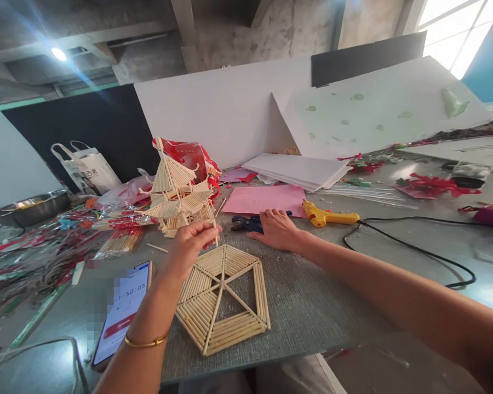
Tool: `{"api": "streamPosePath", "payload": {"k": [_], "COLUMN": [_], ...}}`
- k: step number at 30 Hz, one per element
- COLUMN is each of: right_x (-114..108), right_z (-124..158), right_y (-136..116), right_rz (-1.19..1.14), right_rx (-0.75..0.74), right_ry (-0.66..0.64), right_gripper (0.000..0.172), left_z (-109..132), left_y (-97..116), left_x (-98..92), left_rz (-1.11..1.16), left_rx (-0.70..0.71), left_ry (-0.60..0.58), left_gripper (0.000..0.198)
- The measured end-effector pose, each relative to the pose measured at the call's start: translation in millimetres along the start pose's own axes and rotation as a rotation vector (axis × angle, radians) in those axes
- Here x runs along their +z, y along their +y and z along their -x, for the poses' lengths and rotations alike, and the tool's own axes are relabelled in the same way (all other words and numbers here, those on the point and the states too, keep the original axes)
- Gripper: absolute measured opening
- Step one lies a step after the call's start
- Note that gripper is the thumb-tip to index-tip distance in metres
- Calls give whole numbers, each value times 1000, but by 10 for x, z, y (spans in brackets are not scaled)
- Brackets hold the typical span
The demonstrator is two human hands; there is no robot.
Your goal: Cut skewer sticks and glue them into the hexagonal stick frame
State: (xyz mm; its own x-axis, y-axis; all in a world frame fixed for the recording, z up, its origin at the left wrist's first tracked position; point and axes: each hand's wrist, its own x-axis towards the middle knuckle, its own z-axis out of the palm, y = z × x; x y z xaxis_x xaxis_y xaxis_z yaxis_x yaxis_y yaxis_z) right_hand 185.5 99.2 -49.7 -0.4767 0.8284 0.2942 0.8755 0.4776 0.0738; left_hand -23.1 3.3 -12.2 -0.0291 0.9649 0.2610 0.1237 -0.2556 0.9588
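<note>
My left hand (195, 241) is closed in a pinch on a short wooden stick (216, 234), upright above the far edge of a flat hexagonal frame (238, 327). Thin sticks fill several of the frame's triangular sections; the right-hand sections have openings. My right hand (277, 227) lies over dark blue pliers (246, 223) on the table, its fingers bent around them. The palm hides much of the tool. Behind my left hand stands a tiered pagoda model (176, 191) made of similar sticks.
A phone (125, 309) showing a timer lies left of the frame. Beyond my right hand are pink paper (265, 198) and a yellow glue gun (332, 216), its black cord (419, 253) looping right. Bundled sticks (119, 241) and plastic packaging crowd the left; white boards (296, 167) lie behind.
</note>
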Motion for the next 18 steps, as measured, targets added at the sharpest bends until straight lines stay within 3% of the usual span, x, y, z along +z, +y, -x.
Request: {"api": "streamPosePath", "payload": {"k": [4,6,10,13,16,18], "right_x": [-280,-444,-641,-637,-569,-512], "right_z": [11,9,4,28,83,121], "right_y": [258,541,1180,1471,1547,1545], "right_rz": [-141,-159,-114,-205,-319,-390], "right_rx": [-76,0,196,271,240,225], "right_ry": [63,77,-27,-154,-244,-202], "right_gripper": [57,49,38,28,29,27], "left_z": [141,223,316,317,309,310], "left_y": [81,142,258,275,224,177], "left_x": [-8,11,69,105,131,143], "left_rz": [-385,-513,-710,-772,-791,-797], "left_rx": [-20,-73,-88,-90,-112,-113], "left_ry": [-377,-521,-734,-825,-847,-845], "left_gripper": [13,13,13,14,15,16]}}
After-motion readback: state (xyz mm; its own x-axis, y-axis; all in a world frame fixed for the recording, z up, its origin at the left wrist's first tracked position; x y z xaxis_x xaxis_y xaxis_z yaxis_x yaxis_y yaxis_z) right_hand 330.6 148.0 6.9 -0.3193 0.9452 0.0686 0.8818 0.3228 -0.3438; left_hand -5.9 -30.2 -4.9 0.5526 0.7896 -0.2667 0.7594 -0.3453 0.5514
